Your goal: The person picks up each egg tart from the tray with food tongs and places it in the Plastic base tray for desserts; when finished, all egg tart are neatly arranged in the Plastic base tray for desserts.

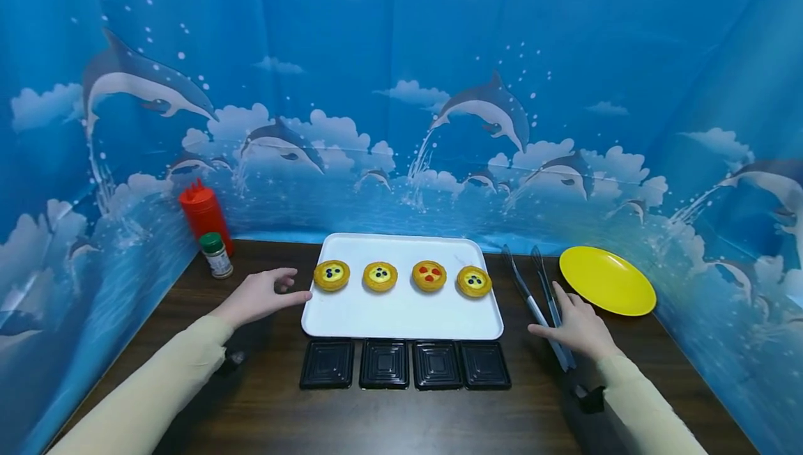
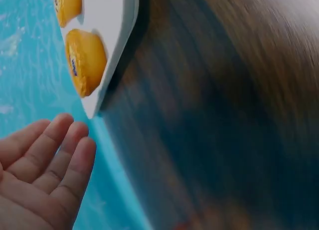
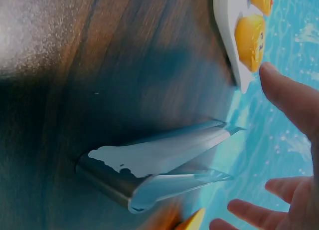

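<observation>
My left hand (image 1: 260, 296) hovers by the left side of a white tray (image 1: 401, 321), thumb tip close to its rim and fingers loosely bent around nothing. In the left wrist view that hand (image 2: 47, 177) shows relaxed fingers, palm bare. Several egg tarts lie in a row on the tray; the leftmost tart (image 1: 331, 275) has blueberries, and another tart (image 1: 429, 276) carries red pieces. Spread above a pair of metal tongs (image 1: 530, 295) is my right hand (image 1: 580, 326), its fingers holding nothing. From the right wrist, the tongs (image 3: 164, 160) lie apart from the thumb and fingers.
Several black square trays (image 1: 385, 364) line the tray's front edge. A yellow plate (image 1: 607, 281) sits at the back right. On the left stand a red squeeze bottle (image 1: 205, 217) and a green-capped shaker (image 1: 216, 256). A blue dolphin curtain (image 1: 389, 93) surrounds the table.
</observation>
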Tool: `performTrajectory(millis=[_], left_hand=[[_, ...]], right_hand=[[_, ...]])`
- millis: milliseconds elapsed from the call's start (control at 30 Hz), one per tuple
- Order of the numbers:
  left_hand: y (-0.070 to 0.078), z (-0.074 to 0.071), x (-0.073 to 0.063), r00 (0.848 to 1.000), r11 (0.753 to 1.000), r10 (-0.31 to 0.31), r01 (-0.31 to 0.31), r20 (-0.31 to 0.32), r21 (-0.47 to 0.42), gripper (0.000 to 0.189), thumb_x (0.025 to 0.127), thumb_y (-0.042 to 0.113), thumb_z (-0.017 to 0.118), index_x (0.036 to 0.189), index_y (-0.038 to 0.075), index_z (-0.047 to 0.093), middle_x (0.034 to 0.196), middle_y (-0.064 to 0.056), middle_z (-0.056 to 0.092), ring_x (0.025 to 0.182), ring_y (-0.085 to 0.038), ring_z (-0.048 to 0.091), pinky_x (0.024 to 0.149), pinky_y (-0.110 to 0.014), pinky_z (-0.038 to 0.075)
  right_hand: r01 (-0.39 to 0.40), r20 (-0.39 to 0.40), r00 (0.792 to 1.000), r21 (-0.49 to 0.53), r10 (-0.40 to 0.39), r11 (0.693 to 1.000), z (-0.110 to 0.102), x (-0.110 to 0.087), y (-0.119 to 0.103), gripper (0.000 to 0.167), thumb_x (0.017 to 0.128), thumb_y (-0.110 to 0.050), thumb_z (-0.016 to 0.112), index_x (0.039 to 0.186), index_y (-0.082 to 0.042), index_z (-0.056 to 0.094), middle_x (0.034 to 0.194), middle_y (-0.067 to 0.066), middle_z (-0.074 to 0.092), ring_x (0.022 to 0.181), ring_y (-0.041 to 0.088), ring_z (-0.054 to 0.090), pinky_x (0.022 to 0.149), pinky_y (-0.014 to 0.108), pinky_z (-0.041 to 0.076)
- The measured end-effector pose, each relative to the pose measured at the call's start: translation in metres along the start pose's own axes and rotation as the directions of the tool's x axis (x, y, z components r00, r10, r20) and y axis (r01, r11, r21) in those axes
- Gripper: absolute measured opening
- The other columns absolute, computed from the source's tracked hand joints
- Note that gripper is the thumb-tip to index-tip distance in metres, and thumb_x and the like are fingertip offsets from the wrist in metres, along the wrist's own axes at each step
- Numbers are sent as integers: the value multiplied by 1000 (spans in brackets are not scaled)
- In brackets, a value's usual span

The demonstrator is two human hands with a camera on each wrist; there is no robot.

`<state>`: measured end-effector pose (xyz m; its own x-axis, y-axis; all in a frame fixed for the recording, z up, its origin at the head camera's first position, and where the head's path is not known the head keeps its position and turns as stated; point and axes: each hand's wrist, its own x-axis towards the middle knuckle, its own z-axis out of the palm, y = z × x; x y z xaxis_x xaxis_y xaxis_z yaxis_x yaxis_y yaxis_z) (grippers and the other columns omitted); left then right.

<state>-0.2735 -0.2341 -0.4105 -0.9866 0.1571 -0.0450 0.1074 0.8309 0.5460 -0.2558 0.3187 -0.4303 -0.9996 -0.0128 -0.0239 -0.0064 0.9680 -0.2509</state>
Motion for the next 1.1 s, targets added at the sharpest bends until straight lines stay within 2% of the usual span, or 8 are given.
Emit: performTrajectory(millis=[100, 200, 333, 533, 733, 833, 1000, 1100], left_hand=[[-5, 4, 8, 996, 993, -82, 86, 43, -87, 83, 83, 59, 61, 135, -5, 45, 123, -25, 58, 106, -36, 58, 87, -49, 52], [-10, 7, 15, 979, 965, -185, 197, 83, -171, 78, 85, 56, 61, 132, -6, 48, 121, -25, 59, 100, -31, 61, 86, -46, 53], [-18, 11, 24, 947, 905, -280, 315, 155, -287, 72, 87, 50, 62, 126, -9, 52, 115, -24, 63, 92, -26, 65, 82, -40, 56], [-25, 22, 37, 901, 807, -360, 430, 241, -404, 59, 89, 38, 64, 122, -11, 53, 94, -14, 69, 76, -17, 67, 71, -31, 58], [-24, 30, 47, 881, 737, -396, 474, 260, -482, 49, 91, 30, 64, 119, -10, 55, 83, -8, 69, 70, -13, 68, 68, -26, 57], [-24, 33, 52, 869, 704, -412, 494, 273, -511, 48, 90, 28, 65, 119, -9, 55, 80, -6, 69, 67, -12, 68, 67, -25, 57], [-24, 35, 56, 857, 693, -429, 514, 285, -505, 50, 88, 28, 68, 119, -9, 55, 78, -7, 69, 65, -12, 68, 66, -23, 56], [-22, 37, 56, 857, 703, -437, 515, 274, -490, 48, 87, 26, 69, 118, -9, 56, 79, -8, 68, 64, -12, 68, 66, -23, 55]], right_hand=[[-24, 40, 999, 38, 22, 999, 2, 5, 4, 113, 73, -60, 71, 147, 7, 19, 136, 41, 31, 116, 55, 40, 90, 66, 41], [-53, 78, 996, 72, 47, 996, 5, 11, 5, 113, 73, -58, 72, 146, 8, 18, 136, 41, 31, 116, 53, 40, 92, 65, 41], [-94, 112, 990, 119, 81, 988, 8, 18, 8, 112, 74, -57, 72, 146, 9, 17, 136, 40, 31, 114, 50, 42, 92, 63, 42], [-130, 86, 990, 197, 115, 972, 9, 30, 10, 104, 76, -47, 75, 145, 9, 21, 133, 38, 37, 105, 42, 47, 91, 58, 46], [-198, 122, 977, 193, 176, 961, 12, 39, 11, 102, 77, -46, 74, 143, 13, 22, 138, 39, 33, 115, 48, 44, 96, 59, 43], [-211, 139, 972, 176, 188, 962, 14, 41, 13, 96, 78, -44, 73, 138, 16, 29, 133, 39, 38, 107, 45, 49, 93, 56, 46], [-231, 150, 967, 191, 204, 954, 16, 40, 15, 83, 79, -40, 73, 130, 17, 40, 117, 35, 52, 88, 34, 53, 82, 48, 52], [-236, 148, 967, 192, 210, 953, 17, 40, 14, 85, 80, -43, 71, 130, 17, 38, 118, 36, 50, 90, 36, 53, 82, 49, 52]])
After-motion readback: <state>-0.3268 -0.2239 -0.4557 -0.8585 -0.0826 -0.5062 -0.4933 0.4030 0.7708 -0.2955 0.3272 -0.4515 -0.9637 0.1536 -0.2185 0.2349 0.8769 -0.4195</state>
